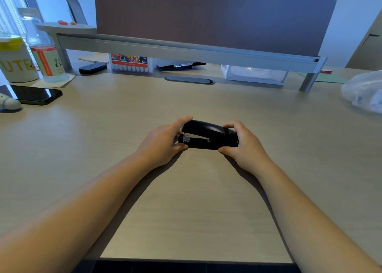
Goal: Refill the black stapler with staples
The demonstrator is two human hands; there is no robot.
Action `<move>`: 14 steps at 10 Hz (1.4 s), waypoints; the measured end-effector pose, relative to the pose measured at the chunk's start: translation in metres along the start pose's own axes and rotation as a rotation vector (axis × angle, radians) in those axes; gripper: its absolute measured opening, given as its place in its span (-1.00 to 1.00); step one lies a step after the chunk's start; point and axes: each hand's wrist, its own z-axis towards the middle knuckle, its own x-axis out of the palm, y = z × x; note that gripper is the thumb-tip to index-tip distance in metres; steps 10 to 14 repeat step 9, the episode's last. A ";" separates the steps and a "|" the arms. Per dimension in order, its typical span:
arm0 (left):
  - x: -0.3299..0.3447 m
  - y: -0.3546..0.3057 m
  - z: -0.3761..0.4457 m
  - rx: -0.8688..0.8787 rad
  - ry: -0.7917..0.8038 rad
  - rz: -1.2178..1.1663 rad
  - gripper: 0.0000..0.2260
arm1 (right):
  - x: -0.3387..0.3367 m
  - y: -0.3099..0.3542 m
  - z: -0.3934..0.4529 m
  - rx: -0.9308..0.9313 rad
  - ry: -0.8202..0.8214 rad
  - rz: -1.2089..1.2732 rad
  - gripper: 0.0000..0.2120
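Both hands, left [163,143] and right [242,146], clasp the black stapler [206,136], hiding its ends.

My pale wood desk [186,200] runs back to a dark partition screen [206,14] on a grey metal shelf rail [186,48]. Cool daylight enters from a window [10,8] at my far left, onto white walls

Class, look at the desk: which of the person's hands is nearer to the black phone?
Left. The left hand grips the stapler end facing the phone; the right hand holds the stapler's far end, farther away.
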 end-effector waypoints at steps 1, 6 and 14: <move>0.000 0.003 0.011 0.008 -0.007 0.042 -0.41 | 0.001 0.000 0.012 -0.003 0.003 -0.061 -0.56; 0.022 0.062 0.161 -0.167 0.060 0.073 -0.72 | 0.016 -0.033 0.156 0.033 -0.109 -0.064 -0.60; 0.035 0.084 0.212 -0.189 0.028 0.082 -0.66 | 0.024 -0.042 0.204 0.094 -0.148 -0.027 -0.44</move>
